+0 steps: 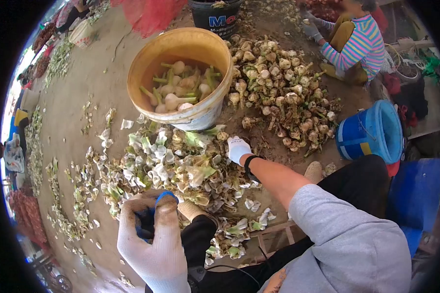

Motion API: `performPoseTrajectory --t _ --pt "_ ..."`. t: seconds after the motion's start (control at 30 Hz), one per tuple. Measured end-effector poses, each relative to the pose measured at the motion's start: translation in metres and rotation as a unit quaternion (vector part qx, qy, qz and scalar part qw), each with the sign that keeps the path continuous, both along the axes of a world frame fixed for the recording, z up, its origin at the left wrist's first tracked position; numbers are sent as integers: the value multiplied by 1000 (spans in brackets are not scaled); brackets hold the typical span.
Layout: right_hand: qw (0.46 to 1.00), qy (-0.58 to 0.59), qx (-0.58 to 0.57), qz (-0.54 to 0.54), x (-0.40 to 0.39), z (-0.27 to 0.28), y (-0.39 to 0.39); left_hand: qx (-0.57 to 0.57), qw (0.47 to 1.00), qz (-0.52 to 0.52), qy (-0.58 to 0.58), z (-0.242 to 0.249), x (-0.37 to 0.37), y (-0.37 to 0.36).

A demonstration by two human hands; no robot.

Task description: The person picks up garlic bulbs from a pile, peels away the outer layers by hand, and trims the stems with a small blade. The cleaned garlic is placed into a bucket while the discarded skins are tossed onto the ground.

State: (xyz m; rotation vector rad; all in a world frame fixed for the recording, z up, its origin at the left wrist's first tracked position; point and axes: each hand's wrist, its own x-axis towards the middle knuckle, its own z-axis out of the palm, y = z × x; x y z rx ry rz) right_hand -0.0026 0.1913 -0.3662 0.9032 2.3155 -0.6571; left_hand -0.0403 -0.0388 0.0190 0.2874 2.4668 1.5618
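Note:
My left hand [159,239], in a white knitted glove with dirt-stained fingers, is raised close to the camera at the lower left. Its fingers and thumb are curled together around something blue [166,196], mostly hidden, and I cannot tell what it is. My right hand [238,149], in a white glove above a dark wristband, reaches down between the heap of garlic bulbs [283,93] and the pile of peeled garlic skins [171,161]. A garlic bulb [222,135] shows right by its fingers, which are mostly hidden.
A large yellowish bucket [134,93] holds trimmed garlic with green stems. Behind it stand a black bucket [215,19] and red netting [149,14]. A blue bucket [369,132] lies tilted at the right. A person in a striped top [357,44] crouches at the upper right.

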Motion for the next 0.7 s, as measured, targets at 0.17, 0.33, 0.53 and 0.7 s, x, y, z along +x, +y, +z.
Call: performPoseTrajectory --t 0.17,0.33,0.53,0.7 --pt "998 18 -56 -26 38 29 48 23 1000 -10 -5 12 12 16" --pt "983 1 -65 -175 101 80 108 -23 996 -76 46 9 20 22" --pt "940 188 -197 -208 127 187 128 -113 940 -271 175 -7 41 43" --pt "855 367 -351 -103 129 294 89 -110 853 -424 284 -36 71 77"
